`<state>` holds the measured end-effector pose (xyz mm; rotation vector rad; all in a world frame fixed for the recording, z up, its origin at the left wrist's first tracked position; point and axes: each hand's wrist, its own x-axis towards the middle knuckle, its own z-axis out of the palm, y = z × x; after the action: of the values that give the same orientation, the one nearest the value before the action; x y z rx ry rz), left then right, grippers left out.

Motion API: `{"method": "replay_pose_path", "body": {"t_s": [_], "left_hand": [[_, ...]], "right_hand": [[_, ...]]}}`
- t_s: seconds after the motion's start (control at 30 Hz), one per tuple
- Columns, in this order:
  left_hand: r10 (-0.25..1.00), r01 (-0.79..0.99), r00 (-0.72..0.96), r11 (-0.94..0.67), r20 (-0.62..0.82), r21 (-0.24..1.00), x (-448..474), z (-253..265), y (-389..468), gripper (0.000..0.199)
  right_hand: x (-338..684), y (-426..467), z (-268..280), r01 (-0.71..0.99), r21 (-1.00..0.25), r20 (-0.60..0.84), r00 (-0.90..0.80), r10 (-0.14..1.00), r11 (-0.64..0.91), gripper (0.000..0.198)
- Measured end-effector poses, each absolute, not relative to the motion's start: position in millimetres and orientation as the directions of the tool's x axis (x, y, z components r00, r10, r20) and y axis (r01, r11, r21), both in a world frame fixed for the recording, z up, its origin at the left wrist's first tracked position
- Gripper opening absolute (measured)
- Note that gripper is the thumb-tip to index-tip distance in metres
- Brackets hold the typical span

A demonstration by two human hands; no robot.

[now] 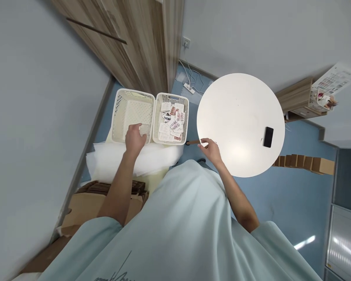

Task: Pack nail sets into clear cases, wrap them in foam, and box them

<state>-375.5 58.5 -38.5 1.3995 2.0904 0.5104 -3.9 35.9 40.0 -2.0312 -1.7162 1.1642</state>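
Observation:
My left hand [134,138] is over the front of the left white plastic basket [117,113]. Its thumb and index finger span a small clear, box-like plastic piece [145,129], which is faint against the basket. To the right stands a second white basket [155,125] with several printed cards or packets [175,124] in a loose pile. By the left edge of the white round table [236,105] is my right hand [211,150], its thumb and fingers apart, with nothing visible between them.
A black phone [268,137] lies on the table's right side. White foam sheets [152,158] and folded cardboard [84,207] are at front left. A wooden cabinet [140,47] rises behind the baskets. A power strip [188,88] with cables lies on the floor. Cardboard boxes [321,165] stand right.

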Motion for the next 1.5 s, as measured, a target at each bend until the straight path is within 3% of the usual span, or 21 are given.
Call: {"method": "replay_pose_path", "body": {"t_s": [0.17, 0.37, 0.7, 0.93, 1.03, 1.17, 1.33, 1.5], "left_hand": [[0.928, 0.898, -0.004, 0.167, -0.374, 0.406, -406, -73, 82, 0.085], [0.885, 0.958, 0.158, -0.031, -0.438, 0.285, -409, -90, 100, 0.079], [0.868, 0.978, 0.207, -0.169, -0.451, 0.125, -405, -92, 106, 0.064], [0.908, 0.997, 0.021, 0.013, -0.418, 0.079, -399, -66, 103, 0.058], [0.938, 0.976, -0.156, 0.195, -0.309, 0.100, -403, -48, 101, 0.060], [0.943, 0.913, -0.312, 0.332, -0.117, 0.237, -391, -19, 98, 0.067], [0.964, 0.877, -0.264, 0.239, 0.002, 0.416, -310, 15, 96, 0.073], [0.993, 0.863, -0.102, 0.119, -0.062, 0.491, -171, 29, 95, 0.072]], "right_hand": [[-24, 32, 48, 0.744, -0.634, -0.377, -0.056, 0.924, -0.213, 0.030], [-21, 23, 53, 0.748, -0.614, -0.394, -0.013, 0.919, -0.253, 0.028], [-3, 11, 54, 0.715, -0.625, -0.416, 0.035, 0.909, -0.313, 0.028], [19, 12, 50, 0.679, -0.659, -0.404, 0.042, 0.914, -0.323, 0.029], [34, 15, 48, 0.668, -0.676, -0.389, 0.036, 0.921, -0.312, 0.028], [64, 21, 46, 0.635, -0.705, -0.384, 0.032, 0.923, -0.315, 0.026], [115, 30, 44, 0.622, -0.721, -0.378, 0.018, 0.926, -0.307, 0.025], [187, 35, 42, 0.586, -0.740, -0.386, 0.033, 0.922, -0.330, 0.026]]}}
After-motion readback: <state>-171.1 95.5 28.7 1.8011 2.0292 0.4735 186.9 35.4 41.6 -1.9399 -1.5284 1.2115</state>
